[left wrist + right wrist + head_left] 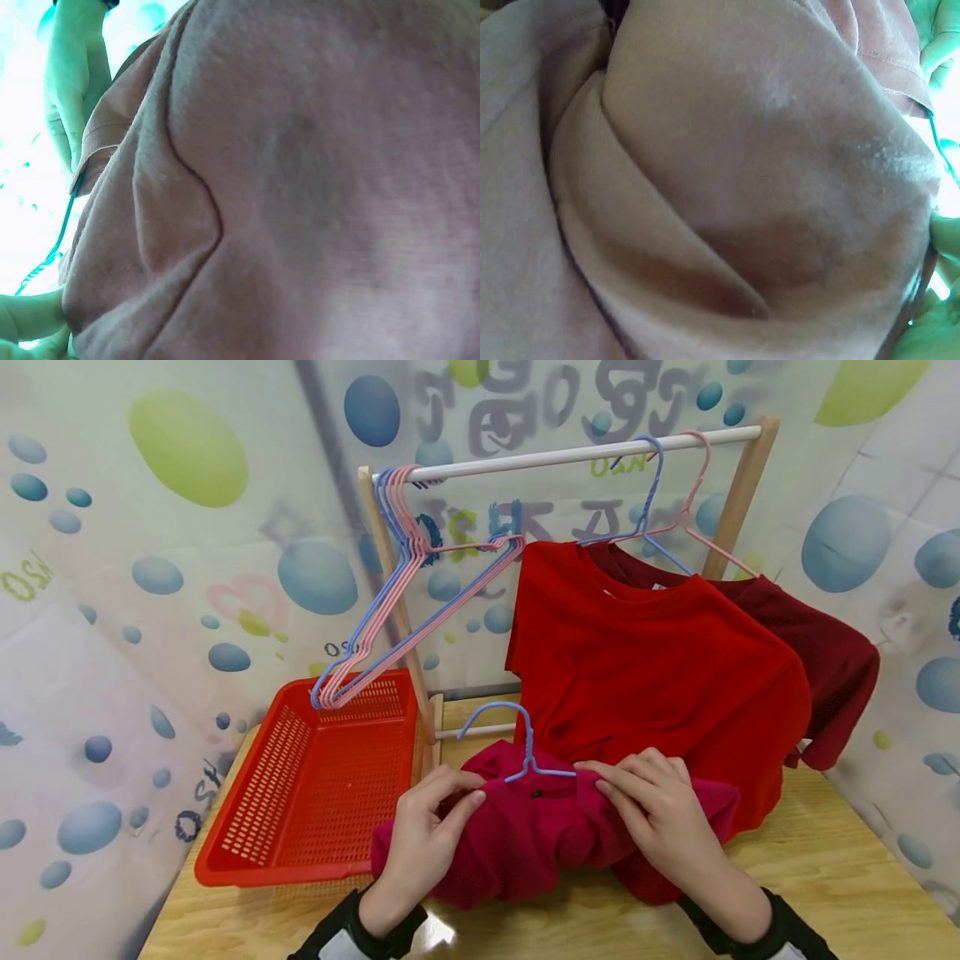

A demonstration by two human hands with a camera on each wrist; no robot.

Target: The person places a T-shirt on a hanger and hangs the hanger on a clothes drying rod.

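Note:
A blue hanger (529, 747) sits inside a magenta shirt (517, 852), its hook and upper neck standing out of the collar. My left hand (427, 827) pinches the shirt between thumb and fingers, left of the hook. On the other side, my right hand (660, 818) grips the fabric beside the collar. The hanger's lower part is hidden in the cloth. Folds of the shirt (187, 210) fill most of the left wrist view, colours washed out. In the right wrist view, the shirt (742, 165) likewise covers most of the picture.
Behind stands a rack with a white rail (525, 462). Several pink and blue hangers (405, 577) hang at its left end. A red T-shirt (652, 652) and a dark red shirt (832, 652) hang at the right. An orange-red basket (258, 860) stands left on the wooden table (847, 877).

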